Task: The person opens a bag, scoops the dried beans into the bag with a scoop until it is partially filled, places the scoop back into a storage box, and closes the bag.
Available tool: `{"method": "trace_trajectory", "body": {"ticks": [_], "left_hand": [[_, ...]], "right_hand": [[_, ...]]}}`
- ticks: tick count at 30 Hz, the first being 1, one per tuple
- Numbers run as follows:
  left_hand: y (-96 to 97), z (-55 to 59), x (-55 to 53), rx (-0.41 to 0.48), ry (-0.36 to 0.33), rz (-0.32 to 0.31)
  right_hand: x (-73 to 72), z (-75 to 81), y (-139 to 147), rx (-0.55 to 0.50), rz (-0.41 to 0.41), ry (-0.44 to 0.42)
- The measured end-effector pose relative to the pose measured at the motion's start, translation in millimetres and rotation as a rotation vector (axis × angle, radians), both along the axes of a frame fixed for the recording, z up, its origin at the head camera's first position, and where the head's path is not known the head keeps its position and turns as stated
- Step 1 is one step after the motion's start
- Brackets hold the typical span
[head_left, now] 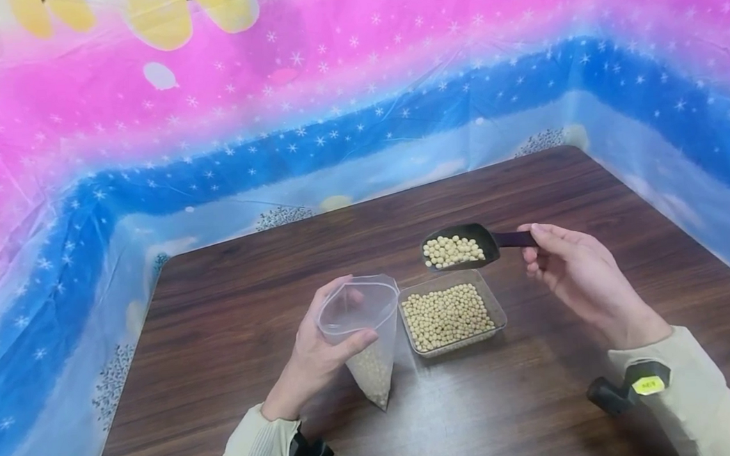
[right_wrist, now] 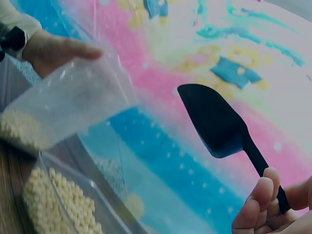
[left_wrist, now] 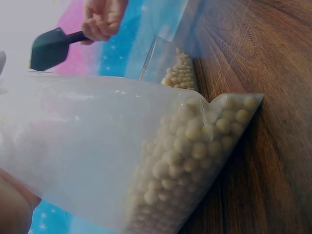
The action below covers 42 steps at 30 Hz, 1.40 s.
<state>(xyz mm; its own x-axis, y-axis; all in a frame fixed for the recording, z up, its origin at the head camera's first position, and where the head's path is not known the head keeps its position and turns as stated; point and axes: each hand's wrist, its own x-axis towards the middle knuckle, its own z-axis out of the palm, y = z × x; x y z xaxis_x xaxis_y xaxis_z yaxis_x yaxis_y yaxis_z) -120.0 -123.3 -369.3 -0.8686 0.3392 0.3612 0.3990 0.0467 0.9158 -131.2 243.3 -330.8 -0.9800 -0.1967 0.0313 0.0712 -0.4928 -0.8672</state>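
My left hand (head_left: pixel 322 349) grips a clear plastic bag (head_left: pixel 380 335) near its open mouth, thumb at the front. Pale round soybeans (left_wrist: pixel 180 165) fill the bag's lower part, and its bottom corner is at the table. A black scoop (head_left: pixel 487 238) loaded with soybeans is in my right hand (head_left: pixel 584 274), which pinches its handle. The scoop hangs above the far side of a clear plastic tub (head_left: pixel 499 317) of soybeans, to the right of the bag. From the right wrist view, only the underside of the scoop shows; its load is hidden.
A dark wood-grain table (head_left: pixel 239 319) lies under everything. Behind it and along its sides hangs a pink and blue patterned cloth (head_left: pixel 333 111). A black wrist device (head_left: pixel 632 384) sits on the right sleeve, another (head_left: pixel 309 449) on the left.
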Motion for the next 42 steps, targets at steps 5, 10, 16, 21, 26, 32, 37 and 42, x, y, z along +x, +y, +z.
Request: {"method": "trace_trajectory", "body": {"ticks": [5,10,16,21,26,32,37,42], "left_hand": [[1.3,-0.3,-0.4,-0.003,0.003,0.004],[2.2,-0.1,-0.1,-0.002,0.004,0.007],[2.5,0.5,0.0,0.003,0.004,0.001],[2.4,0.4,-0.5,0.003,-0.001,0.002],[2.5,-0.4,-0.6,0.007,0.032,0.002],[3.5,-1.1,-0.4,0.025,0.046,-0.002],[3.3,-1.4,-0.2,0.012,0.04,0.002],[2.8,-0.9,-0.4,-0.003,0.02,0.002]], "right_hand": [[6.6,14.4,-16.0,-0.019,-0.001,0.031],[11.7,24.0,-34.6,0.009,-0.009,0.072],[15.4,33.0,-55.0,0.068,-0.023,0.124],[16.8,37.5,-67.2,0.113,-0.041,0.156],[18.2,39.4,-72.9,0.187,-0.07,0.217],[19.0,38.9,-74.7,0.229,-0.08,0.265],[20.1,39.9,-75.5,0.251,-0.105,0.287],[20.5,41.0,-76.3,0.256,-0.119,0.327]]}}
